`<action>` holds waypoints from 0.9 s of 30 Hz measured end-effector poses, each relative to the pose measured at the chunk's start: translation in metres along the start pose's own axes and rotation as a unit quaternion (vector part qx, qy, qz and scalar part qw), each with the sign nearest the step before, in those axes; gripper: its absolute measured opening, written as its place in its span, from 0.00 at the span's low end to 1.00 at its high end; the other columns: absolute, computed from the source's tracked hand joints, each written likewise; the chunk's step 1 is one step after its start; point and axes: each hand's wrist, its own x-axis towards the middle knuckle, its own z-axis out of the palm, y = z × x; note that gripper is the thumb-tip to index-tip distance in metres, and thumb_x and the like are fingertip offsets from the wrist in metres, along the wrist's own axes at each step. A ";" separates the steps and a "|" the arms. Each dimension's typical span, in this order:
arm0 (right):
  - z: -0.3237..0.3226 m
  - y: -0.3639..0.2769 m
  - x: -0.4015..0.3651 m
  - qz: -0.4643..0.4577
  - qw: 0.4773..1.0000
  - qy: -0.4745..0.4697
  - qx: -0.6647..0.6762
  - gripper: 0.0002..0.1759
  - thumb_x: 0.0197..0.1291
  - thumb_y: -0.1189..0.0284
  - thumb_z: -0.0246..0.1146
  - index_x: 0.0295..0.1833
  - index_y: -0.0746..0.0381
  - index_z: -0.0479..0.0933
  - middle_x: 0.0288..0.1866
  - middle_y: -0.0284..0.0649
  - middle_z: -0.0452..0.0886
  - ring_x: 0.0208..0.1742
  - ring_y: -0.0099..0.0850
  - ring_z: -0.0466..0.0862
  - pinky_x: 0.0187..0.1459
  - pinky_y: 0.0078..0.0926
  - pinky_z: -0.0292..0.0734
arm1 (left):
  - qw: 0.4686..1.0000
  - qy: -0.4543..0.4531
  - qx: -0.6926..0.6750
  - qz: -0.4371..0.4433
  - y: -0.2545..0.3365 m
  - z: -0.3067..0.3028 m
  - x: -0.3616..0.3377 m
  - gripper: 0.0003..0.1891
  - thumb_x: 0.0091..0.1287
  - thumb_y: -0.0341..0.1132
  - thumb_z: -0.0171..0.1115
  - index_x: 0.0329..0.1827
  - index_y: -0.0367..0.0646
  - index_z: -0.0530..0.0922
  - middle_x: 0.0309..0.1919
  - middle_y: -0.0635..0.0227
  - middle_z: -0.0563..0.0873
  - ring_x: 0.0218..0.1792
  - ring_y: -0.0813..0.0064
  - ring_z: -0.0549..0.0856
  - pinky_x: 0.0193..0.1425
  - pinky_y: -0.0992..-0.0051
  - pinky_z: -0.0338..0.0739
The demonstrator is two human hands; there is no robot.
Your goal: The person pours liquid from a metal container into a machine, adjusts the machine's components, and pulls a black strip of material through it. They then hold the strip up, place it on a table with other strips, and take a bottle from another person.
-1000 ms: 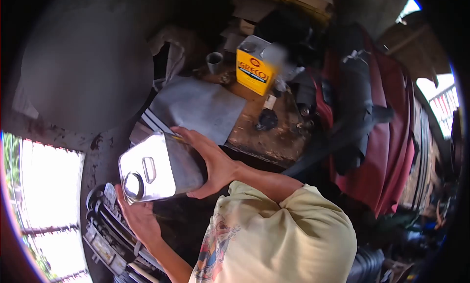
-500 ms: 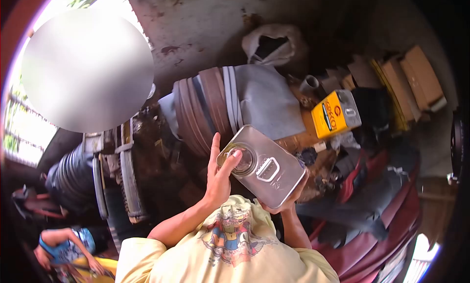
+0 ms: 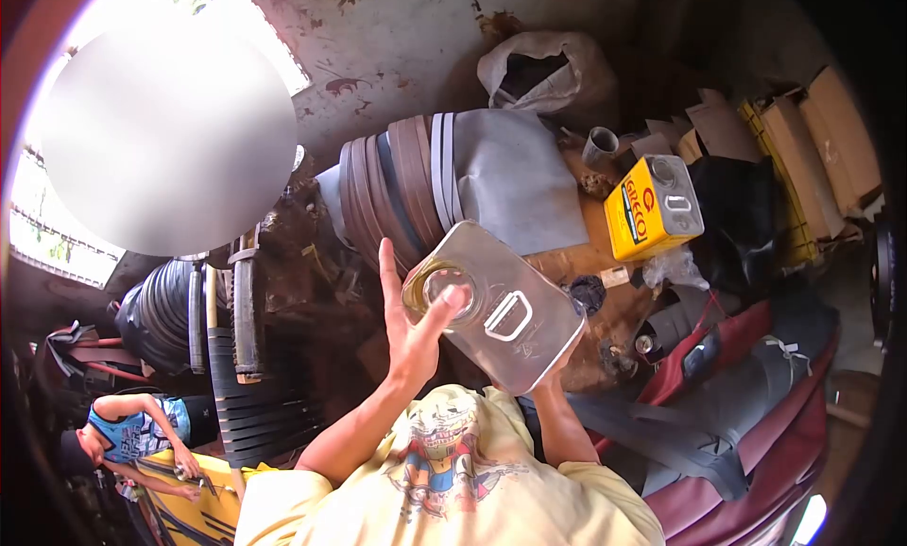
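A rectangular metal can (image 3: 501, 305), with a round cap and a white handle on its top, is held tilted in front of my chest. My left hand (image 3: 413, 333) is on the can's left side, its thumb over the round cap and its index finger stretched out along the edge. My right hand (image 3: 557, 362) grips the lower right side of the can, its fingers mostly hidden beneath. Farther off to the right, a yellow can (image 3: 638, 211) stands upright on the brown work surface (image 3: 557, 263).
Grey sheet material (image 3: 520, 182) and brown rolled strips (image 3: 378, 182) lie beyond the can. Cardboard boxes (image 3: 803, 159) stand at the right, near maroon material (image 3: 784, 442). A white sack (image 3: 590, 78) is at the back. Another person (image 3: 142, 428) works at the lower left.
The metal can and both hands have shifted slightly left and up in view. My left thumb still rests on the cap. The other person has come more fully into view.
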 end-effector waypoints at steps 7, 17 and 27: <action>-0.017 -0.025 0.002 0.224 0.966 -0.044 0.120 0.71 0.38 0.52 0.85 0.82 0.60 0.48 0.76 0.51 0.67 0.72 0.44 0.74 0.76 0.46 0.65 | 0.998 -0.042 0.042 0.006 -0.020 0.010 -0.001 0.63 0.58 0.31 0.76 0.87 0.44 0.34 0.65 0.53 0.77 0.62 0.64 0.79 0.66 0.65 0.76; 0.001 -0.063 0.032 0.207 0.941 -0.088 -0.252 0.68 0.27 0.62 0.85 0.76 0.70 0.55 0.67 0.59 0.72 0.69 0.56 0.74 0.71 0.46 0.71 | 0.994 -0.073 0.080 -0.025 -0.064 -0.018 0.037 0.60 0.64 0.35 0.73 0.87 0.45 0.32 0.61 0.54 0.81 0.60 0.65 0.81 0.70 0.65 0.70; -0.012 -0.064 0.053 0.214 0.952 -0.172 -0.137 0.71 0.35 0.76 0.87 0.83 0.66 0.50 0.77 0.51 0.65 0.74 0.43 0.70 0.74 0.47 0.69 | 0.993 -0.059 0.101 0.017 -0.029 -0.086 -0.018 0.53 0.70 0.50 0.70 0.87 0.48 0.42 0.73 0.49 0.73 0.73 0.58 0.73 0.79 0.55 0.64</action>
